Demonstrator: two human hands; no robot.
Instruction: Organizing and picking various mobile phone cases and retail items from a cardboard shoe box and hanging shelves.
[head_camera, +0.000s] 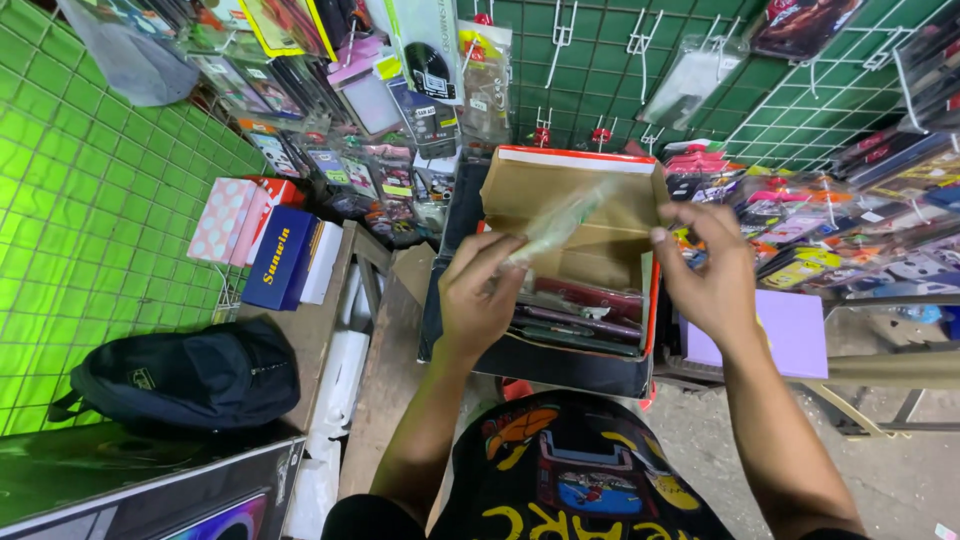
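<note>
Blurred clear packet (556, 225), greenish, slim

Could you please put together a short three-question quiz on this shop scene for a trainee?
1. True or false: the left hand holds a clear plastic packet over the open cardboard box with the orange rim.
2. Which item lies on the wooden bench left of the box? A) black backpack B) red bucket C) metal kettle
3. Fill in: the right hand is raised at the box's ____ edge.

Key
1. True; the packet is blurred, so its contents cannot be told.
2. A
3. right
</note>
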